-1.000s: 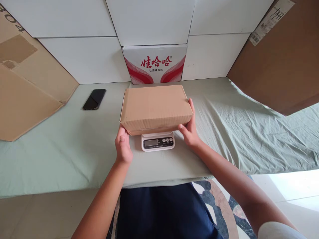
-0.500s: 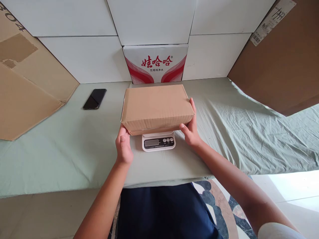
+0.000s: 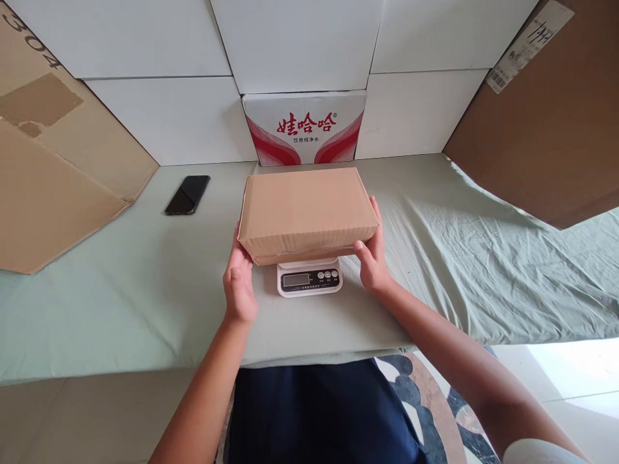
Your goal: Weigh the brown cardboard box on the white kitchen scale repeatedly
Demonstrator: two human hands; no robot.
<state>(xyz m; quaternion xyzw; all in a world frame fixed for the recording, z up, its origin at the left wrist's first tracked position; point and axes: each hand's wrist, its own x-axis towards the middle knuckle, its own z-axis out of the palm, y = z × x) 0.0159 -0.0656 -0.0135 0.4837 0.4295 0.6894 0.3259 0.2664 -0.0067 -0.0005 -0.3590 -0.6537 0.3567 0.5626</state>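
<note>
Holding the brown box [image 3: 307, 209] by its two ends, the left hand [image 3: 239, 283] and right hand [image 3: 371, 261] wrap around it. It sits on the little scale [image 3: 309, 278] near the bench's [image 3: 120, 290] front edge, but both hands have not let go.

Bright, even daylight — strongest at four o'clock, where the floor [image 3: 570, 367] glares white. Shadows soft and short. Focus sharp throughout — wide-lens bending shows toward nine and three o'clock.
</note>
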